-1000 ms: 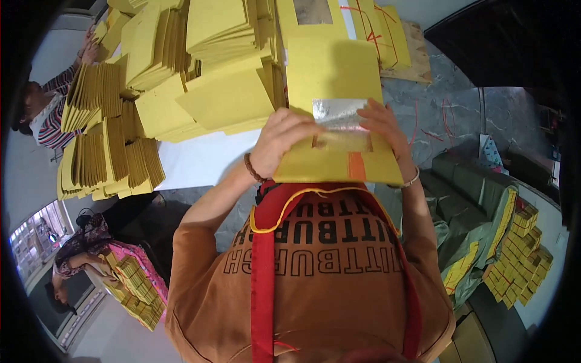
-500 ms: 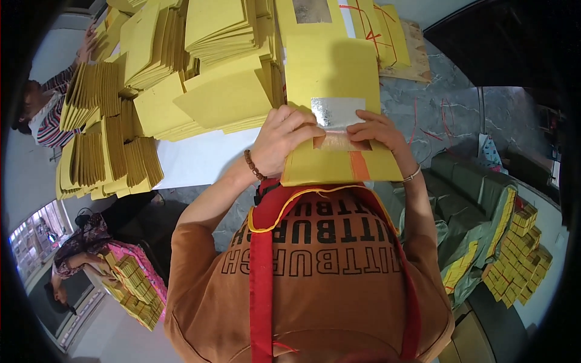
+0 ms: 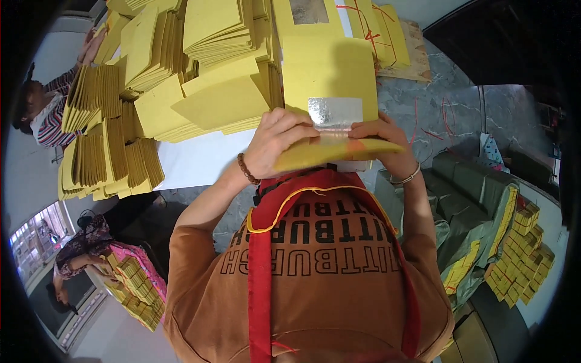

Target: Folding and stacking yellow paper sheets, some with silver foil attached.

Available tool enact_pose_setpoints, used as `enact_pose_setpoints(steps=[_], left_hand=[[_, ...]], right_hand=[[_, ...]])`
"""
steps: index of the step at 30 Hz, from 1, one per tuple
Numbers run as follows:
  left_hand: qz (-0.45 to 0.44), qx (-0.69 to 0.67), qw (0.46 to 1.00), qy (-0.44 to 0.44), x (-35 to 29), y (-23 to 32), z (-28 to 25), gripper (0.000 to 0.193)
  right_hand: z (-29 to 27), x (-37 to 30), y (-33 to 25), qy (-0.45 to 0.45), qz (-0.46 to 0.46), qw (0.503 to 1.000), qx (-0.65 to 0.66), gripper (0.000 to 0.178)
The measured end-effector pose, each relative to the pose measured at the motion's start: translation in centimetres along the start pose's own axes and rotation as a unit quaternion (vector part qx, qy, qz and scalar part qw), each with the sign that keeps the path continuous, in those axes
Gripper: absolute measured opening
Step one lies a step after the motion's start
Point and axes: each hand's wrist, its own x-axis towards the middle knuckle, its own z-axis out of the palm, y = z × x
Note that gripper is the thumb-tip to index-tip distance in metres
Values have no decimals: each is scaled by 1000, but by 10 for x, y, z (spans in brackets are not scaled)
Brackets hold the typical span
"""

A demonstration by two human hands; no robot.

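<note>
Sheet in hand: one yellow paper sheet [image 3: 330, 78] with one silver foil square [image 3: 334, 111] near its lower edge, lying on top of a pile at the near edge of the white table [image 3: 193, 160], straight ahead of the person.
Left hand [image 3: 275, 142]: fingers curled over the near edge of the top sheets, fingertips touching the foil square's left corner; closed around the folded-up edge.
Right hand [image 3: 384, 142]: fingers bent and pinching the same near edge just right of the foil; closed on the paper.
Wrists: one brown bead bracelet [image 3: 247, 169] on the left, one thin metal bangle [image 3: 405, 179] on the right.
Lifted edge: the lower part of the sheet curls up toward the person, with one small orange patch [image 3: 357, 146] showing beside the right fingers.
Stacks on table: many fanned stacks of yellow sheets [image 3: 206, 66] to the left and behind, too many to count exactly.
Second foil sheet: one more yellow sheet with a dull foil square [image 3: 308, 11] at the far end of the pile.
Red string: thin red ties [image 3: 363, 27] across the stacks on the far right.
Bundles right: a heap of small yellow bundles [image 3: 520, 254] on green sacks [image 3: 466, 187].
Other people: two, one at the upper left [image 3: 42, 109], one at the lower left [image 3: 85, 248] beside a pile of yellow bundles [image 3: 136, 290].
</note>
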Motion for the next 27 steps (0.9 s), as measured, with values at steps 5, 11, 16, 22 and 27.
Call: enact_pose_setpoints(steps=[5,11,16,22,27], left_hand=[[-238,-295,925,35,4,-1,1,34],[-358,-355,859,93,21,-10,7,34],[-357,-372,849,116,23,-17,11,30],[-371,-463,800,89,33,-16,0,27],[-411,-448,792,53,30,-32,1,20]], right_hand=[[8,8,-15,53,193,956,214,24],[29,28,-25,344,110,909,207,31],[15,20,-15,227,109,968,20,33],[23,23,7,247,188,946,92,34],[27,25,9,269,190,939,102,33]])
